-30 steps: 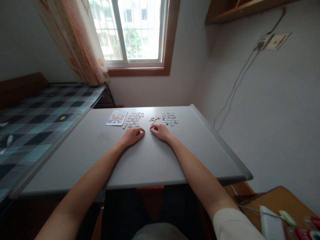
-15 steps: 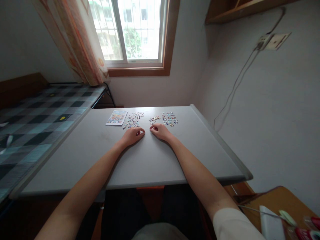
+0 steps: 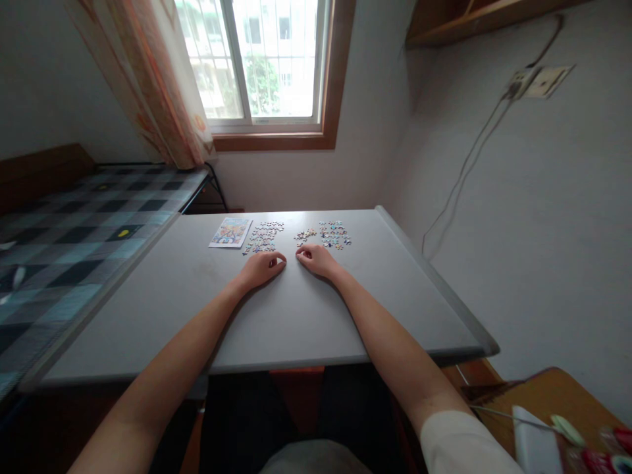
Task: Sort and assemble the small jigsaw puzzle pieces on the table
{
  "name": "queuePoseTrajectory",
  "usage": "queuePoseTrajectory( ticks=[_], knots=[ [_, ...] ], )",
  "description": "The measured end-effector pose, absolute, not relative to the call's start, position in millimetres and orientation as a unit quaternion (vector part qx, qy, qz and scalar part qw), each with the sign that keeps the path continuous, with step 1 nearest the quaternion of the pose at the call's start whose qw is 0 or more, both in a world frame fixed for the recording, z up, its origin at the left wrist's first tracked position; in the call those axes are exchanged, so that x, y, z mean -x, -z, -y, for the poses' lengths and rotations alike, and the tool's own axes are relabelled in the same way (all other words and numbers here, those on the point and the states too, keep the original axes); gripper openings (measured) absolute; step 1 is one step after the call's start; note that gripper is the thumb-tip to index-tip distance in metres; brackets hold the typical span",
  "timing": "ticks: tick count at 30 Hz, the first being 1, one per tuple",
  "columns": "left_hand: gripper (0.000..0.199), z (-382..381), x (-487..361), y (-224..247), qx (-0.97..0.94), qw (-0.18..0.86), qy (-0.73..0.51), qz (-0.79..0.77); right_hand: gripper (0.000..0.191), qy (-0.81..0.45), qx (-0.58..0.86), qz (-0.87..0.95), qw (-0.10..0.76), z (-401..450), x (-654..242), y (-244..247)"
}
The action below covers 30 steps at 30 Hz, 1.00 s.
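My left hand (image 3: 261, 268) rests on the grey-white table, fingers curled so that thumb and fingertips meet in a small loop, and nothing shows in it. Just beyond it lie loose jigsaw puzzle pieces (image 3: 266, 236) in rough rows. Facing it across a narrow gap, my right hand (image 3: 316, 259) lies on the tabletop in much the same closed curl, also with nothing visible inside. Beyond its fingers is a small heap of puzzle pieces (image 3: 305, 236), with another spread of pieces (image 3: 336, 234) to the right. A colourful picture sheet (image 3: 230, 233) lies left of the left-hand pieces.
The table (image 3: 296, 322) has raised side rims. A bed with a checked cover (image 3: 99, 217) stands at left, below a curtain (image 3: 162, 99) and window. A white wall with a hanging cable (image 3: 461, 172) is at right. A wooden stool (image 3: 557, 395) holding small items stands lower right.
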<state>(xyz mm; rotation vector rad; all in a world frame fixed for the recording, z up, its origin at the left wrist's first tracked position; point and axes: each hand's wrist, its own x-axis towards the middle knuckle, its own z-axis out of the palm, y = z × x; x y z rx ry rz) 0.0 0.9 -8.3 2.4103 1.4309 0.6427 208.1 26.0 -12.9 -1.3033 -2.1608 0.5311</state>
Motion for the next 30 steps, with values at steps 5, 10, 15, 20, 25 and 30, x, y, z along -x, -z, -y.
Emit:
queuePoseTrajectory(
  ticks=[5,10,15,20,25,30],
  knots=[
    [0.03,-1.1,-0.2,8.3,-0.83,0.133,-0.224,-0.493,0.017,-0.196,0.481,0.805,0.286,-26.5,-208.1,13.3],
    [0.03,-1.2,0.2,8.1,-0.83,0.132,-0.225,-0.492,0.018,-0.197,0.483,0.803,0.287,-26.4,-208.3,14.2],
    [0.029,-0.6,-0.2,8.0,-0.83,0.13,-0.225,-0.494,0.017,-0.195,0.482,0.804,0.287,-26.3,-208.3,14.3],
    [0.03,-0.8,-0.5,7.8,-0.831,0.129,-0.224,-0.494,0.017,-0.194,0.479,0.805,0.29,-26.6,-208.4,14.6],
    [0.029,-0.7,-0.1,7.5,-0.83,0.131,-0.223,-0.494,0.017,-0.194,0.478,0.805,0.293,-27.4,-208.2,16.0],
    [0.03,-0.5,-0.4,8.1,-0.829,0.139,-0.23,-0.491,0.017,-0.176,0.467,0.81,0.307,-29.4,-208.3,19.1]
  ],
)
